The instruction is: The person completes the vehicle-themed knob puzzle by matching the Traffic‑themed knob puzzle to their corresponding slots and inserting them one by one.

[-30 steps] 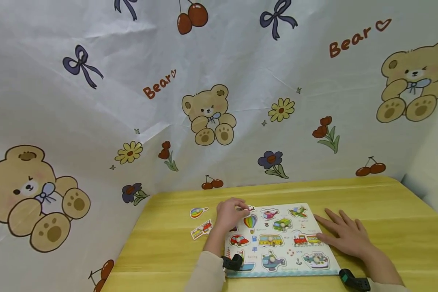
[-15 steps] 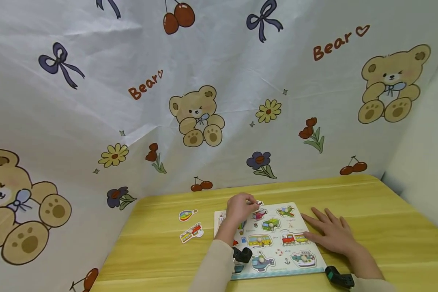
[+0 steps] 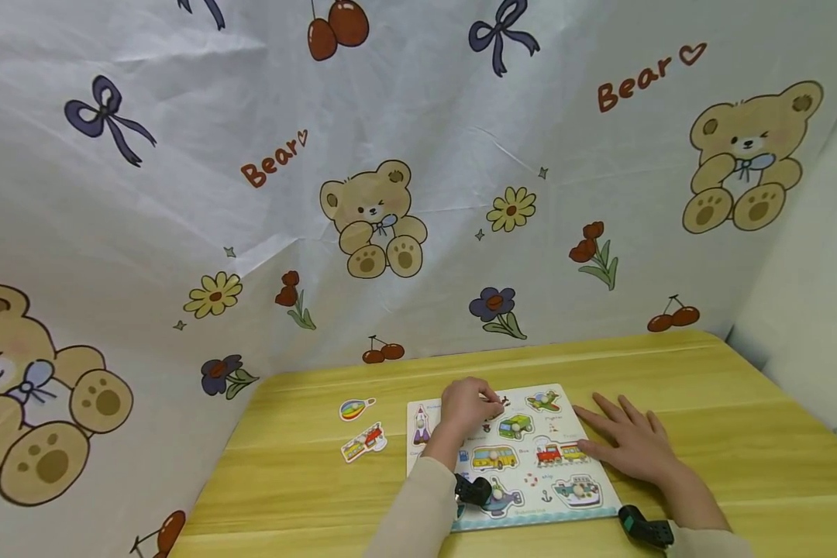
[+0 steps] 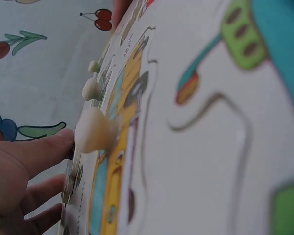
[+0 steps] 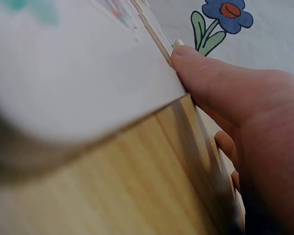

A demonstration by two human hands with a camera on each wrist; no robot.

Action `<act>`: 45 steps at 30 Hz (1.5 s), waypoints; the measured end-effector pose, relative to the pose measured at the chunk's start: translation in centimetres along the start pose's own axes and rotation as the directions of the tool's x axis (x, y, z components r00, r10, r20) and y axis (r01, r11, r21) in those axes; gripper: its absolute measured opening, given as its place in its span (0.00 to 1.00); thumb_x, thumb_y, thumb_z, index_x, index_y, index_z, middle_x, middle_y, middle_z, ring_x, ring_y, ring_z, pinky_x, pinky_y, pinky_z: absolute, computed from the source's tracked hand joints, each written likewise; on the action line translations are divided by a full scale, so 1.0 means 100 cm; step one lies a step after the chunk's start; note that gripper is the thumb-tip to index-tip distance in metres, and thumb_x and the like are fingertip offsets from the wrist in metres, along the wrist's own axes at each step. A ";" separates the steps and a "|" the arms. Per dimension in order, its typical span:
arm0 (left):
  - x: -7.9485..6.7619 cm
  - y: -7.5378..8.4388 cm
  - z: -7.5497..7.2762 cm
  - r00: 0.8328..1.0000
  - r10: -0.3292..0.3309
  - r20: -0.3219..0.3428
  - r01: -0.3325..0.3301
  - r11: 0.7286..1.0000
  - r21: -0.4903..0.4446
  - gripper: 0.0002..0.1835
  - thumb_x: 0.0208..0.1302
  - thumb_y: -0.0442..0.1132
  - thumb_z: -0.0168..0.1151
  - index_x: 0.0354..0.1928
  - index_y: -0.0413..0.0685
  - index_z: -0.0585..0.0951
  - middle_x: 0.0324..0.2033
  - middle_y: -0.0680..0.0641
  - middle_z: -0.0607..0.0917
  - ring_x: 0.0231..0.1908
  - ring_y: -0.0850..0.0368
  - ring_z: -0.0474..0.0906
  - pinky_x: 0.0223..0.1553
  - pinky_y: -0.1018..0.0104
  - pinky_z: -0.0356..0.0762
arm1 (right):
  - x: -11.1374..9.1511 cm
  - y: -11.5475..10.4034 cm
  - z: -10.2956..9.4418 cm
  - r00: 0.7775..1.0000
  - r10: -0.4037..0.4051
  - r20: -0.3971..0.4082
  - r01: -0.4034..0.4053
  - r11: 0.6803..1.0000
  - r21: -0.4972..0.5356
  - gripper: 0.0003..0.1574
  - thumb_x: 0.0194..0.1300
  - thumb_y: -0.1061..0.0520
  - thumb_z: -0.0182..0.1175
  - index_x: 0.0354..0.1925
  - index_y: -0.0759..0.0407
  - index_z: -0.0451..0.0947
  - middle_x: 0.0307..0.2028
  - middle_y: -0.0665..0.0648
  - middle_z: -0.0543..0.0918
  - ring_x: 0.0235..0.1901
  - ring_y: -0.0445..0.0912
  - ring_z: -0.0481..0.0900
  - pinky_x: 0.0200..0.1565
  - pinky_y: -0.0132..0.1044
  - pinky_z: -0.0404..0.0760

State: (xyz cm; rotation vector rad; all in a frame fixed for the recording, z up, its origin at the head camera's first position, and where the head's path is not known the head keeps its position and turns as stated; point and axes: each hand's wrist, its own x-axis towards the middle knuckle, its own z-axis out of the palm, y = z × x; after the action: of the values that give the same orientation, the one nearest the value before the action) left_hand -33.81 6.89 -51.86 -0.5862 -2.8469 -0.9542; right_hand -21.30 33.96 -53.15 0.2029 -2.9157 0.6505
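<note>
A white knobbed puzzle board [image 3: 526,482] with printed vehicles lies on the table. My left hand [image 3: 466,406] is over its upper part, fingertips pinching a helicopter puzzle piece; only the piece's tail end shows past them. In the left wrist view, the left hand [image 4: 19,178] is low against the board, beyond the wooden knob [image 4: 95,129] of the yellow bus piece [image 4: 118,171]. My right hand [image 3: 631,440] lies with spread fingers on the table at the board's right edge. Its thumb [image 5: 210,81] touches that edge in the right wrist view.
Two loose pieces, a hot-air balloon [image 3: 356,409] and a train [image 3: 364,442], lie on the wood-grain table [image 3: 286,480] left of the board. A white cloth [image 3: 418,116] printed with bears hangs behind the table.
My left hand has moved right across the board's upper part with the helicopter piece, down onto the printed helicopter. The head view has shifted slightly. My right hand stays put.
</note>
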 end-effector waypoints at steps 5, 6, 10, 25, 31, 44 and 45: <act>-0.002 0.003 -0.002 1.000 -0.015 0.016 0.015 1.000 -0.011 0.06 0.57 0.49 0.74 0.24 0.66 0.88 0.30 0.67 0.86 0.42 0.61 0.83 0.62 0.50 0.71 | 0.000 0.002 0.002 1.000 -0.001 -0.003 0.001 1.000 0.001 0.41 0.65 0.33 0.60 0.72 0.42 0.68 0.74 0.67 0.62 0.72 0.75 0.52 0.62 0.80 0.45; -0.002 0.003 -0.002 1.000 -0.014 0.018 0.014 1.000 -0.009 0.06 0.58 0.49 0.74 0.24 0.65 0.88 0.30 0.66 0.86 0.42 0.61 0.83 0.61 0.50 0.71 | 0.000 0.002 0.002 1.000 -0.005 -0.006 0.005 1.000 -0.001 0.41 0.65 0.33 0.60 0.72 0.42 0.68 0.74 0.67 0.62 0.72 0.75 0.52 0.62 0.80 0.45; -0.003 0.002 -0.004 1.000 -0.011 0.024 0.012 1.000 -0.008 0.06 0.58 0.48 0.74 0.24 0.64 0.88 0.31 0.65 0.86 0.42 0.60 0.83 0.60 0.52 0.71 | -0.001 0.003 0.003 0.999 -0.019 -0.038 0.019 1.000 -0.002 0.40 0.64 0.34 0.61 0.71 0.42 0.69 0.73 0.67 0.63 0.71 0.75 0.52 0.61 0.80 0.46; -0.005 0.006 -0.007 0.999 -0.027 0.026 0.026 0.999 0.044 0.06 0.57 0.47 0.75 0.25 0.60 0.89 0.27 0.62 0.86 0.32 0.63 0.79 0.50 0.57 0.76 | 0.000 -0.001 0.002 0.999 -0.018 -0.031 0.018 1.000 -0.008 0.39 0.64 0.34 0.61 0.70 0.43 0.70 0.73 0.67 0.63 0.71 0.76 0.53 0.61 0.80 0.47; -0.004 0.007 -0.003 1.000 -0.018 0.026 0.016 0.998 0.066 0.04 0.57 0.47 0.74 0.26 0.62 0.89 0.28 0.64 0.85 0.34 0.64 0.80 0.52 0.57 0.76 | 0.000 0.000 -0.001 1.000 -0.004 -0.003 0.004 1.000 -0.030 0.40 0.65 0.34 0.60 0.72 0.42 0.68 0.73 0.68 0.63 0.71 0.75 0.53 0.61 0.80 0.47; -0.007 0.006 -0.010 0.994 -0.095 0.063 0.101 0.990 -0.098 0.12 0.64 0.45 0.69 0.49 0.60 0.86 0.50 0.54 0.86 0.52 0.50 0.81 0.59 0.49 0.75 | 0.001 -0.002 0.001 1.000 0.007 0.004 -0.007 1.000 -0.003 0.42 0.64 0.32 0.60 0.71 0.44 0.69 0.74 0.68 0.62 0.71 0.76 0.51 0.62 0.79 0.46; -0.007 0.006 -0.013 0.995 -0.093 0.046 0.098 0.988 -0.119 0.12 0.64 0.43 0.69 0.49 0.59 0.86 0.51 0.53 0.86 0.51 0.50 0.81 0.57 0.50 0.75 | 0.001 -0.001 0.001 1.000 0.006 0.002 -0.006 1.000 -0.006 0.42 0.64 0.32 0.60 0.71 0.44 0.69 0.74 0.68 0.62 0.71 0.76 0.51 0.61 0.79 0.46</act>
State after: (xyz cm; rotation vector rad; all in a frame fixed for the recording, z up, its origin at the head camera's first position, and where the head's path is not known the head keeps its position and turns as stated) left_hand -33.04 6.34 -50.64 -0.4889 -2.8918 -1.1509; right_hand -21.38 33.79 -53.20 0.1945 -2.9209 0.6423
